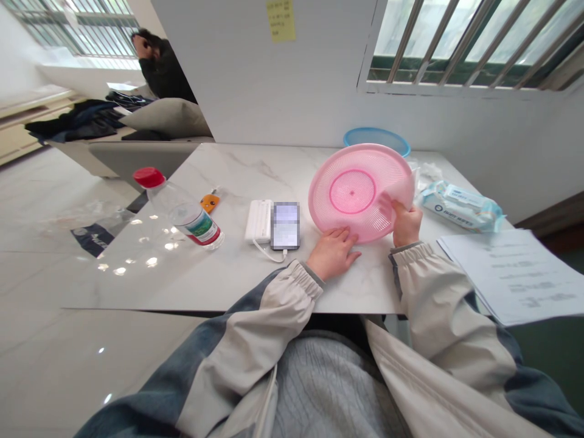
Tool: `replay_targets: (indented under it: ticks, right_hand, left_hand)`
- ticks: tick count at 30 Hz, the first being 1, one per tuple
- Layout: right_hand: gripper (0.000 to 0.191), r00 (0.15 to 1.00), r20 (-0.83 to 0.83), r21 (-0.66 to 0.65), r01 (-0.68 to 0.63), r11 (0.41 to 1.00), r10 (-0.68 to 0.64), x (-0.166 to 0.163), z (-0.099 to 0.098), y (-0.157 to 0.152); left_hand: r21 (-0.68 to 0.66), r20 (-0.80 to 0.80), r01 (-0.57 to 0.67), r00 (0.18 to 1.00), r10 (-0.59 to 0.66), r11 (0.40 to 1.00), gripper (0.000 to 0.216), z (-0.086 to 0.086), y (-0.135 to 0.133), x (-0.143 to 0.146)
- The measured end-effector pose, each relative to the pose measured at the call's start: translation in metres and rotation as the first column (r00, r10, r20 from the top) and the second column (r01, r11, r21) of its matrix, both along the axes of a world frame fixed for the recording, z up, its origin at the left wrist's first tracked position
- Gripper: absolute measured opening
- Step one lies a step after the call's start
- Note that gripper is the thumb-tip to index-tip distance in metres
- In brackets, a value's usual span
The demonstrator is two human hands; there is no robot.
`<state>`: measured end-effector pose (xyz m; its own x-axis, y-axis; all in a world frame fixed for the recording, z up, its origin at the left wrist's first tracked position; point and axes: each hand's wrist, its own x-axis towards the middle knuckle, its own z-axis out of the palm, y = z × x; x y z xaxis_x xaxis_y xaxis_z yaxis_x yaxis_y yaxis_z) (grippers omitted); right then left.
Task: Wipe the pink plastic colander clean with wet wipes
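Note:
A round pink mesh basket (352,225) leans at a tilt on the white marbled table. My left hand (334,252) lies flat at its near edge, fingers stretched over the rim and thumb apart. On the right side, my right hand (407,225) is closed around a thin whitish wipe (405,187), which touches the basket's inner wall. The lower part of the wipe is hidden by the fingers. Behind the pink basket stands a blue basket (376,139), partly covered by it.
A wet wipes pack (463,207) and papers (520,274) lie to the right. Left of the basket are a phone (285,225), a cabled white power bank (258,222), an orange item (210,202) and a red-capped bottle (182,213). A mirror (173,115) stands at the back left.

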<state>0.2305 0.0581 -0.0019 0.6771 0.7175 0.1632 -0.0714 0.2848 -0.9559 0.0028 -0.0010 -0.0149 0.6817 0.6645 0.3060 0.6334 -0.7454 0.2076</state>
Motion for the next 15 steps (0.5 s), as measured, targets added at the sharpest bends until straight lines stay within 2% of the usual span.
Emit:
replay_targets:
  ticks: [7,15]
  right_hand:
    - [0.033,0.999,-0.012,-0.012,-0.041,0.999,0.041,0.0006,-0.0023,0.0002]
    - [0.034,0.997,-0.023,-0.042,-0.073,0.996,0.072,-0.0007,-0.0041,0.0001]
  left_hand:
    - [-0.006,-0.004,0.024,1.000,-0.024,1.000,0.060,-0.0012,-0.0006,0.0011]
    - [-0.009,0.002,-0.007,1.000,0.007,1.000,0.054,-0.0003,0.0006,0.0015]
